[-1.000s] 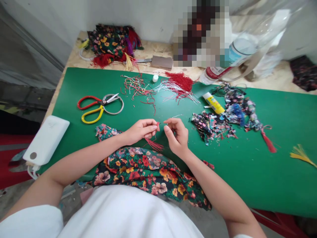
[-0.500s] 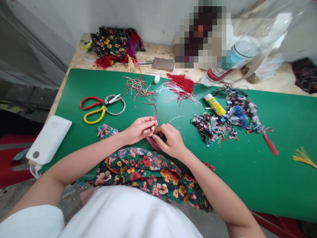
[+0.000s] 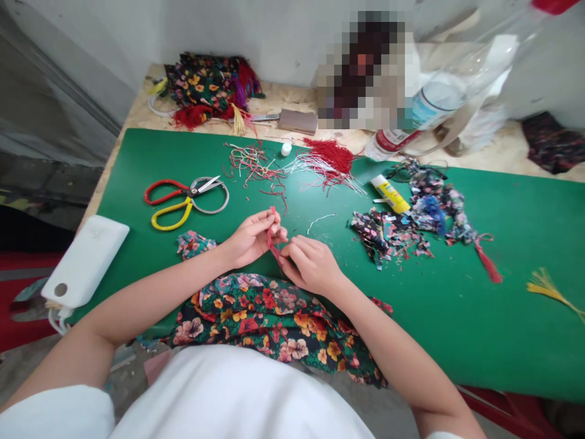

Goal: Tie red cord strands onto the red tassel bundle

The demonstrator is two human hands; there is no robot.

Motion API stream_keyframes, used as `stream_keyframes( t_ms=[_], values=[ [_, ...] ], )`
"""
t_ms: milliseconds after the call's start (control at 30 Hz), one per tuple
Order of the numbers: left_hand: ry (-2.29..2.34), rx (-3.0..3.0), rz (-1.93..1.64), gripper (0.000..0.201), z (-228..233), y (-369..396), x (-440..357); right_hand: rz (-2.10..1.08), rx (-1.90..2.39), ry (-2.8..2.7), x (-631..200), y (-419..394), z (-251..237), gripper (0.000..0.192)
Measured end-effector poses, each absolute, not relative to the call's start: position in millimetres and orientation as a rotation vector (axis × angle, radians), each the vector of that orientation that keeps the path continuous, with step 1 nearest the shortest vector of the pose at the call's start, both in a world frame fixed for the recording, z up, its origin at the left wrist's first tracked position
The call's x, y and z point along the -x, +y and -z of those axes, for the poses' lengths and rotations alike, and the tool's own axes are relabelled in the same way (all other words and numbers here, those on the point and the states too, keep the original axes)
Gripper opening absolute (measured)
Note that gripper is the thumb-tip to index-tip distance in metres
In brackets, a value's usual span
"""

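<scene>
Both hands meet at the near edge of the green mat (image 3: 457, 317). The left hand (image 3: 250, 239) pinches the upper end of a red tassel (image 3: 273, 239) between thumb and fingertips; the right hand (image 3: 309, 263) is closed around its lower strands, just above the floral cloth (image 3: 274, 317) draped over the table edge.

Risks, as judged: the thin strands could slip out of the pinch or fray if pulled unevenly, and loose ends may snag on the cloth beneath.

Count: two pairs of scissors (image 3: 185, 196), red-handled and yellow-handled, lying crossed; one glue stick (image 3: 388, 193); one white power bank (image 3: 85, 259); one finished red tassel (image 3: 488, 265) beside the fabric scraps (image 3: 388, 235); one yellow tassel (image 3: 546, 286) far right; one heap of red cords (image 3: 331, 155).
</scene>
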State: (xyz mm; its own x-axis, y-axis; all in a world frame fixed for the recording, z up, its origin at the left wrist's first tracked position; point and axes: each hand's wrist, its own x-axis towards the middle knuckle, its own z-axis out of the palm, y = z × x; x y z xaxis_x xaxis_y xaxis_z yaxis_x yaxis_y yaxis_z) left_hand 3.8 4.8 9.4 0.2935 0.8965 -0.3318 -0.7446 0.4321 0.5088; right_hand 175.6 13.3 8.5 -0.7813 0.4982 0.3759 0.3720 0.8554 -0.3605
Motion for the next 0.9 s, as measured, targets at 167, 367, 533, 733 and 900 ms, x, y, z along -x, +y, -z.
stream_keyframes(
  t_ms=[167,367,533,733,900],
  values=[
    [0.628,-0.251,-1.090,0.009,-14,5,-2,-0.104,0.519,-2.775,-182,20,-10,0.029],
    [0.659,-0.301,-1.038,0.009,-13,5,-1,-0.258,0.499,-2.859,-191,29,-11,0.031],
    [0.683,-0.317,-1.025,0.010,-13,5,-1,-0.277,0.758,-2.728,-196,46,-12,0.029],
    [0.690,-0.332,-1.020,0.010,-14,5,-2,-0.145,1.169,-2.660,-195,66,-4,0.067],
    [0.683,-0.339,-1.016,0.010,-13,5,-3,-0.121,1.223,-2.667,-196,72,3,0.070]
  ],
)
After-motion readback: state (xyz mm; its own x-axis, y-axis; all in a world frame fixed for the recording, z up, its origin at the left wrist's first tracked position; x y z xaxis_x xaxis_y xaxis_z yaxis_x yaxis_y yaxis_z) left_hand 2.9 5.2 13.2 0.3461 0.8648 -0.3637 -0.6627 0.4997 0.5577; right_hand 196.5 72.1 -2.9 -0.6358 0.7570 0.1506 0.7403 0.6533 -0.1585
